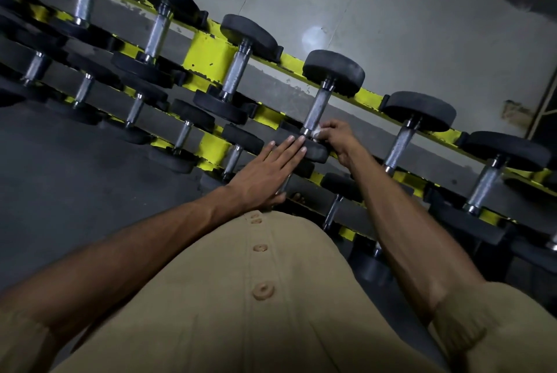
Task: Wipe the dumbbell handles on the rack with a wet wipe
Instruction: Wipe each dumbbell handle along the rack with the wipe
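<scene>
We see the right hand [337, 139] pinching a crumpled white wet wipe [317, 132] against the knurled steel dumbbell handle [317, 108] on the yellow rack [208, 54]; the left hand [266, 172] rests flat, fingers [291, 146] straight, on its black end weight [315, 151].

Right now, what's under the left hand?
The left hand lies flat, its fingers on the near black plate of the dumbbell whose handle the right hand wipes. Its palm hides the rack tier below.
</scene>
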